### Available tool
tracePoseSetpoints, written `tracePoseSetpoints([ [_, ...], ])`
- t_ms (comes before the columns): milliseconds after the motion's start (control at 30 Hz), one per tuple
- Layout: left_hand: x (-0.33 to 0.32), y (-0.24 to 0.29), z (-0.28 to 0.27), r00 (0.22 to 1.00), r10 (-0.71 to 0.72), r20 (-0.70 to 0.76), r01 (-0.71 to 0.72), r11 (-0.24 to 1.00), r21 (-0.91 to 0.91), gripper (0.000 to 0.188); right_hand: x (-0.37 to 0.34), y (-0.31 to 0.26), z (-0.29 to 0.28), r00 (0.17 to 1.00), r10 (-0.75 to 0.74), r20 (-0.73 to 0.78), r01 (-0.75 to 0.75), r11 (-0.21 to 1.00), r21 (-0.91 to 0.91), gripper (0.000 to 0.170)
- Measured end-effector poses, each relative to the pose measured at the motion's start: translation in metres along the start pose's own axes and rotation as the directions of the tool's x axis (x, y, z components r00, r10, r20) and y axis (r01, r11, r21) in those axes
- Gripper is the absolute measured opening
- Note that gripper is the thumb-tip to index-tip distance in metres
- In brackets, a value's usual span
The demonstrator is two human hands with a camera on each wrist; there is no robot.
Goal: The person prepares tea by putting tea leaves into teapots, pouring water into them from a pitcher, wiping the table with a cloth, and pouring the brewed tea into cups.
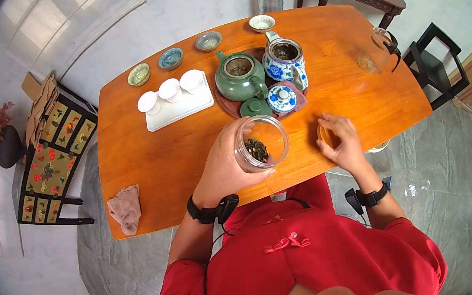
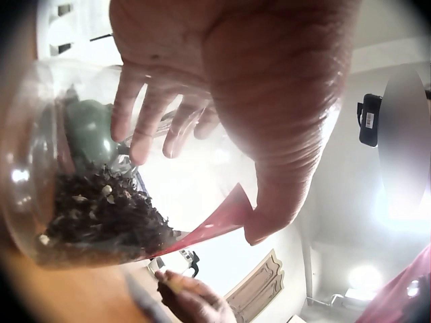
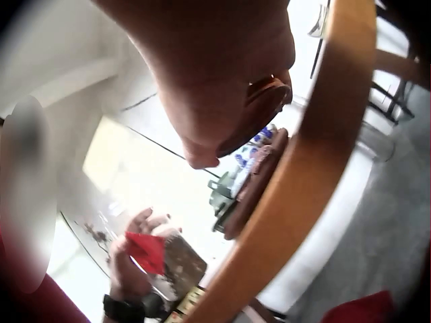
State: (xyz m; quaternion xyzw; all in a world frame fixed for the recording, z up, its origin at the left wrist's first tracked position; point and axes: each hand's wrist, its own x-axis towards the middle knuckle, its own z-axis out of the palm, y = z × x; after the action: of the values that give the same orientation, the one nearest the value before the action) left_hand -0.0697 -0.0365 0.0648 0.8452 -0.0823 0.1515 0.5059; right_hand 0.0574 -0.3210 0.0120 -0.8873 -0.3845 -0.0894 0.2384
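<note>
My left hand (image 1: 220, 165) grips a clear jar (image 1: 281, 154), its open mouth facing up toward the head camera. Dark dried tea leaves (image 2: 101, 215) lie in a heap against one side of the jar. A red label (image 3: 149, 252) shows on the jar's wall in the right wrist view. My right hand (image 1: 345, 142) pinches a round, amber-brown lid (image 3: 261, 116) by its edge, over the table's near side. Beyond the jar are a green teapot (image 1: 239, 86) and a blue-and-white teapot (image 1: 291, 70), both uncovered, with a green lid (image 1: 255, 108) and a blue-and-white lid (image 1: 283, 99) before them.
Both teapots stand on a round brown tray (image 1: 230, 109). To their left, a white tray (image 1: 182, 114) bears three white cups (image 1: 169, 89). Several small bowls (image 1: 171, 58) line the far edge. A glass pitcher (image 1: 374, 56) stands at right; a crumpled cloth (image 1: 126, 210) lies at the left corner.
</note>
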Motion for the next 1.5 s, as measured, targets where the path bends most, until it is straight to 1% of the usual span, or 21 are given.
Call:
tracePoseSetpoints([
  [33, 0.002, 0.001, 0.001, 1.000, 0.004, 0.000, -0.004, 1.000, 0.001, 0.095, 0.005, 0.000, -0.001, 0.993, 0.109, -0.051, -0.081, 0.919, 0.387, 0.050],
  [67, 0.002, 0.002, 0.003, 1.000, 0.000, 0.012, 0.000, 1.000, 0.022, 0.095, 0.008, -0.002, 0.000, 0.973, 0.227, -0.051, -0.122, 0.686, 0.717, 0.049],
  [100, 0.002, 0.003, 0.005, 1.000, -0.006, 0.025, 0.004, 0.999, 0.043, 0.096, 0.015, -0.013, -0.006, 0.972, 0.229, -0.051, -0.123, 0.684, 0.719, 0.049],
  [167, 0.003, 0.009, 0.008, 0.998, -0.005, 0.057, 0.002, 0.998, 0.060, 0.096, 0.035, -0.048, -0.027, 0.991, 0.116, -0.064, 0.036, 0.227, 0.973, 0.048],
  [233, 0.006, 0.011, 0.012, 0.997, -0.001, 0.083, -0.006, 0.997, 0.079, 0.096, 0.048, -0.077, -0.033, 0.978, -0.083, -0.191, 0.208, 0.397, 0.894, 0.053],
  [300, 0.005, 0.011, 0.017, 0.997, 0.054, 0.061, -0.046, 0.990, -0.134, 0.092, 0.065, -0.087, -0.040, 0.883, -0.431, -0.188, 0.441, 0.622, 0.646, 0.048],
  [433, 0.007, 0.019, 0.007, 0.964, 0.083, 0.251, -0.039, 0.983, -0.177, 0.084, 0.076, -0.105, -0.027, 0.784, -0.567, -0.253, 0.570, 0.497, 0.654, 0.042],
  [633, 0.004, 0.025, 0.002, 0.902, 0.306, 0.306, -0.249, 0.945, -0.210, 0.069, 0.076, -0.122, -0.045, 0.650, -0.709, -0.274, 0.626, 0.294, 0.723, 0.036],
  [700, 0.002, 0.027, 0.002, 0.839, 0.246, 0.486, 0.008, 0.887, -0.462, 0.070, 0.074, -0.127, -0.047, 0.634, -0.722, -0.276, 0.623, 0.265, 0.736, 0.035],
  [833, -0.002, 0.032, 0.004, 0.889, 0.197, 0.413, 0.022, 0.883, -0.469, 0.073, 0.075, -0.129, -0.054, 0.609, -0.744, -0.274, 0.621, 0.233, 0.748, 0.033],
  [867, 0.006, 0.031, 0.004, 0.837, 0.450, 0.312, -0.457, 0.888, -0.055, 0.069, 0.077, -0.127, -0.052, 0.674, -0.685, -0.277, 0.641, 0.356, 0.680, 0.033],
  [900, 0.006, 0.031, 0.012, 0.835, 0.452, 0.315, -0.458, 0.887, -0.058, 0.069, 0.077, -0.126, -0.049, 0.730, -0.620, -0.288, 0.641, 0.475, 0.603, 0.033],
  [933, 0.006, 0.031, 0.025, 0.938, 0.340, 0.067, -0.343, 0.938, 0.041, 0.067, 0.074, -0.126, -0.042, 0.811, -0.511, -0.286, 0.578, 0.625, 0.524, 0.037],
  [967, 0.006, 0.028, 0.034, 0.955, 0.219, -0.198, -0.201, 0.974, 0.106, 0.065, 0.071, -0.130, -0.035, 0.811, -0.510, -0.287, 0.579, 0.627, 0.521, 0.037],
  [1033, 0.008, 0.018, 0.037, 0.977, 0.120, -0.177, -0.097, 0.987, 0.131, 0.063, 0.064, -0.137, -0.025, 0.896, -0.228, -0.381, 0.390, 0.813, 0.433, 0.041],
  [1100, 0.008, 0.016, 0.039, 0.930, 0.285, -0.231, -0.159, 0.882, 0.444, 0.067, 0.058, -0.134, -0.024, 0.919, -0.198, -0.341, 0.351, 0.805, 0.479, 0.048],
  [1233, 0.008, 0.031, 0.020, 0.994, 0.005, -0.111, 0.004, 0.996, 0.086, 0.073, 0.055, -0.129, -0.048, 0.934, -0.265, -0.238, 0.354, 0.770, 0.531, 0.052],
  [1300, 0.012, 0.041, 0.003, 0.907, 0.122, 0.402, 0.022, 0.942, -0.336, 0.078, 0.057, -0.123, -0.060, 0.916, -0.352, -0.192, 0.400, 0.762, 0.510, 0.054],
  [1367, 0.003, 0.037, 0.007, 0.890, 0.183, 0.418, -0.019, 0.930, -0.366, 0.068, 0.059, -0.120, -0.070, 0.723, -0.670, -0.167, 0.607, 0.501, 0.617, 0.056],
  [1433, 0.005, 0.038, 0.009, 0.858, 0.318, 0.403, -0.231, 0.941, -0.248, 0.073, 0.059, -0.118, -0.064, 0.704, -0.677, -0.215, 0.642, 0.476, 0.602, 0.058],
  [1500, 0.005, 0.039, 0.017, 0.888, 0.246, 0.389, -0.146, 0.952, -0.267, 0.082, 0.054, -0.117, -0.055, 0.800, -0.533, -0.274, 0.580, 0.573, 0.578, 0.054],
])
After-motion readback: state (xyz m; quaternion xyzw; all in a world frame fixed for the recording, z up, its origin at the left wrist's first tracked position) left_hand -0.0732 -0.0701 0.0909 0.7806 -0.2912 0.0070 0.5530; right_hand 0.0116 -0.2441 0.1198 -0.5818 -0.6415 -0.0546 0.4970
